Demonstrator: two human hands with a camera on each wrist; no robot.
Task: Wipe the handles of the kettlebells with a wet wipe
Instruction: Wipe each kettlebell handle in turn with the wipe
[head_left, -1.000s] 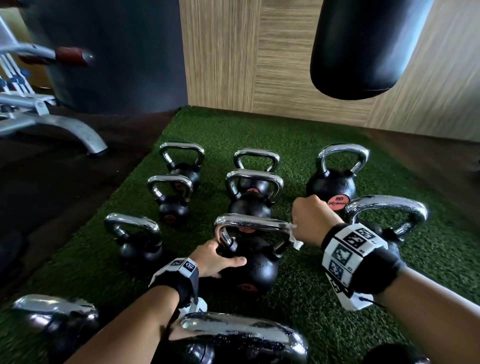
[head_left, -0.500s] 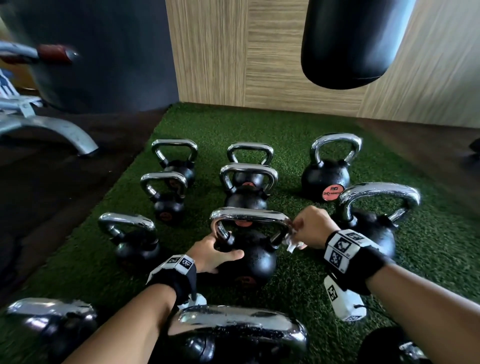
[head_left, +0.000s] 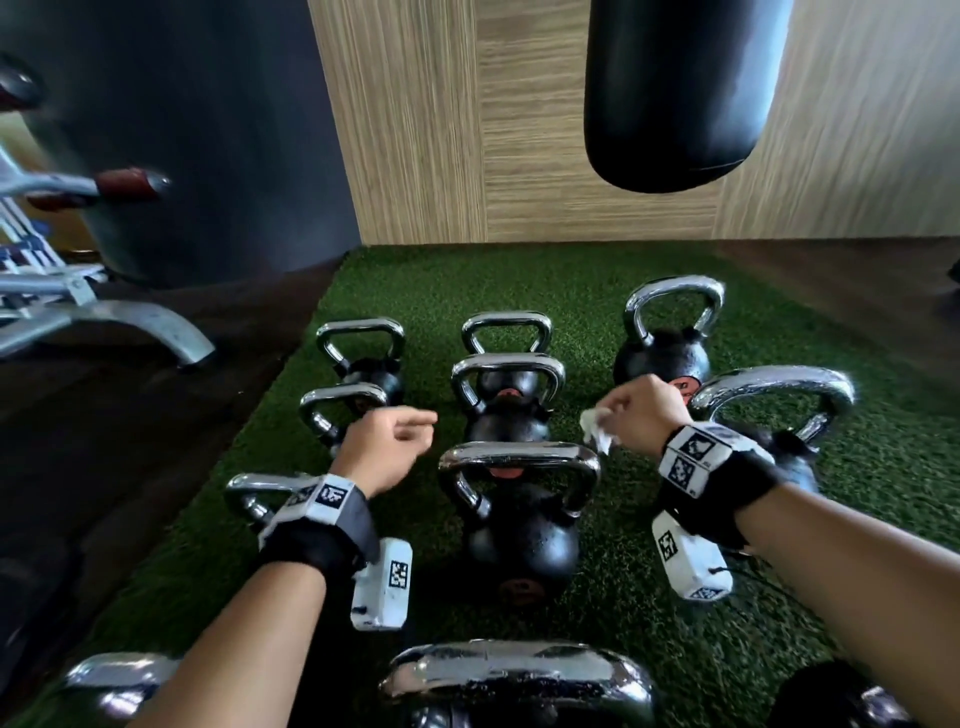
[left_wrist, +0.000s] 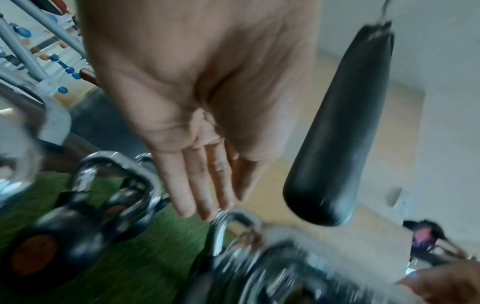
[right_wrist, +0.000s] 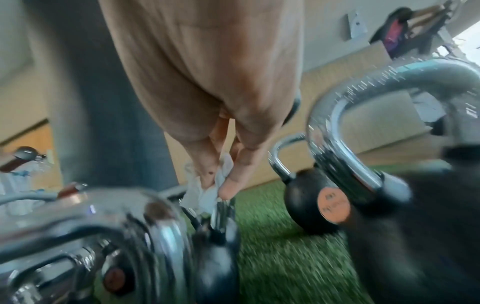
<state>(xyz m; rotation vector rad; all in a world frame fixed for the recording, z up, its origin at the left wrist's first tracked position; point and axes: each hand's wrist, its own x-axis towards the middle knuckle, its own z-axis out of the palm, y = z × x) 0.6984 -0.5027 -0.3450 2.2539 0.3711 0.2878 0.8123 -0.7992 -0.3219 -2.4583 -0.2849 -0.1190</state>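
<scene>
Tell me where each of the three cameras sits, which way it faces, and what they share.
Head: worn on the head, facing forward and down over the kettlebells on the green turf; shows both forearms, the left hand and the right hand pinching the wet wipe.
Left wrist: looks along the open left hand toward the punching bag.
Right wrist: looks along the right hand at the wet wipe.
Shared: chrome handles and turf in all; the punching bag in the head and left wrist views.

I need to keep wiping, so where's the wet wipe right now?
The wet wipe is pinched in the right hand, in the air just above the right end of the middle kettlebell's chrome handle in the head view.
</scene>
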